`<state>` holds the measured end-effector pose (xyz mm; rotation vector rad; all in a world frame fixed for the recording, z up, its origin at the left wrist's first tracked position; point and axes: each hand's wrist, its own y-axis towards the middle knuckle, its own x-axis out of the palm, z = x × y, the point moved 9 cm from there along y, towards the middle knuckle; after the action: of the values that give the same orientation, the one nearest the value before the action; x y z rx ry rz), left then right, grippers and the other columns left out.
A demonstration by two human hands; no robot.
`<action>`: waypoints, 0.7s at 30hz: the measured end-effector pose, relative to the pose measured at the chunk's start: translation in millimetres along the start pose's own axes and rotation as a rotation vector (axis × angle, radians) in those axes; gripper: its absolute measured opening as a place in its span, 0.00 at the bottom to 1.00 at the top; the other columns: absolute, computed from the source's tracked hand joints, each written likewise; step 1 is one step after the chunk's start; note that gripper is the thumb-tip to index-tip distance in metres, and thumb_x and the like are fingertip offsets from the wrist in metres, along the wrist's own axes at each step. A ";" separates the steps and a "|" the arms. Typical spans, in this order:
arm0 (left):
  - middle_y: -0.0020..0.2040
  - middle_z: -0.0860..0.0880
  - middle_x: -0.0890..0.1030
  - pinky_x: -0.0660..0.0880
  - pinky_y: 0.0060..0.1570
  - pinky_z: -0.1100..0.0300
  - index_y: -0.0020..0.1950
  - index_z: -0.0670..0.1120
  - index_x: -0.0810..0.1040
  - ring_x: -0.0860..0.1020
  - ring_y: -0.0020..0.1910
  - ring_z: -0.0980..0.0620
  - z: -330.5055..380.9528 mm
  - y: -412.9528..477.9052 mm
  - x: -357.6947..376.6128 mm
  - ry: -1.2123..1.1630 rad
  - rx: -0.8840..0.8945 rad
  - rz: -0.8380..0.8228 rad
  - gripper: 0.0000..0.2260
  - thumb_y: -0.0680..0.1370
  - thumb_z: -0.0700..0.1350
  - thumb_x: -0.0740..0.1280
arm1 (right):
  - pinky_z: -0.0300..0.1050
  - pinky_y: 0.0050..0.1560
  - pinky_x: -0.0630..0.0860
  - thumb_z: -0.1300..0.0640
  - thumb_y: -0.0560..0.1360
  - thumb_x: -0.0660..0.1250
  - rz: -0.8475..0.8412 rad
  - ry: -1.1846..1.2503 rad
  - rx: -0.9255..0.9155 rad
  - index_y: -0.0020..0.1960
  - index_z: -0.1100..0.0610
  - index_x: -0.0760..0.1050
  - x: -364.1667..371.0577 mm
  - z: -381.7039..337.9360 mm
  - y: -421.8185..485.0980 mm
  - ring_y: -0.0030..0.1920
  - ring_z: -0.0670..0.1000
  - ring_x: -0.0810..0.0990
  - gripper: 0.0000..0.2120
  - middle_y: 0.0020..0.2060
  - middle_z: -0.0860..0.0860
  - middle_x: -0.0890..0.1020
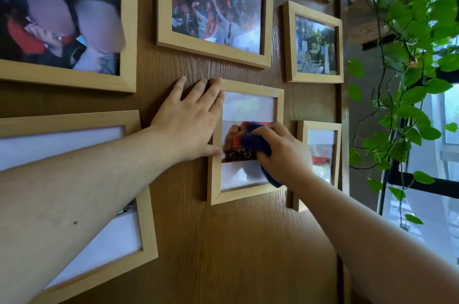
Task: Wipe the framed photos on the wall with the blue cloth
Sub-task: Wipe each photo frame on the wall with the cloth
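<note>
A small light-wood framed photo (250, 105) hangs at the middle of the brown wooden wall (223, 241). My right hand (283, 152) presses a bunched blue cloth (253, 140) against its glass, over the photo's right half. My left hand (191, 120) lies flat with spread fingers on the wall and on the frame's left edge, the thumb on the frame's left rail. Several more framed photos hang around it: a large one at upper left (67, 15), one at top centre (216, 6), one at right (315, 43).
Another frame (320, 152) hangs just right of my right hand, and a large one (82, 192) sits under my left forearm. A trailing green plant (409, 55) hangs at the right in front of a window (434, 204). A dark shelf bracket is at upper right.
</note>
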<state>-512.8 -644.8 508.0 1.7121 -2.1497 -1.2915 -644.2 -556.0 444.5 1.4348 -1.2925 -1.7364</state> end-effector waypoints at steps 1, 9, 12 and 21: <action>0.79 0.43 0.41 0.47 0.73 0.38 0.76 0.43 0.42 0.47 0.77 0.43 0.2 0.1 0.2 -0.001 0.000 -0.005 0.51 0.67 0.74 0.58 | 0.44 0.30 0.74 0.52 0.72 0.66 0.003 0.002 0.082 0.61 0.46 0.70 -1.0 17.8 -2.5 0.41 0.52 0.77 0.18 0.54 0.48 0.74; 0.79 0.43 0.41 0.49 0.73 0.37 0.76 0.43 0.42 0.46 0.77 0.42 2.0 0.7 -0.7 0.009 -0.015 -0.008 0.52 0.67 0.73 0.59 | 0.37 0.33 0.68 0.51 0.70 0.65 -0.037 0.109 -0.089 0.61 0.47 0.70 13.2 -29.8 -22.1 0.40 0.47 0.73 0.19 0.53 0.47 0.74; 0.79 0.43 0.41 0.49 0.73 0.37 0.76 0.43 0.41 0.46 0.77 0.42 2.7 -0.3 0.2 0.019 -0.019 -0.002 0.52 0.67 0.73 0.59 | 0.41 0.31 0.71 0.53 0.69 0.69 -0.067 0.017 -0.224 0.60 0.50 0.72 16.1 -37.8 -34.2 0.39 0.51 0.76 0.20 0.51 0.50 0.76; 0.79 0.42 0.41 0.49 0.72 0.37 0.76 0.43 0.42 0.47 0.76 0.42 1.8 -0.5 0.5 0.021 -0.010 0.002 0.51 0.67 0.74 0.58 | 0.51 0.34 0.78 0.52 0.71 0.68 -0.154 -0.089 0.000 0.61 0.49 0.72 23.9 10.8 -52.2 0.42 0.55 0.78 0.19 0.55 0.50 0.75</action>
<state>-513.6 -644.2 506.3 1.7119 -2.1293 -1.2758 -652.7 -552.3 386.8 1.5069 -1.2554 -1.9202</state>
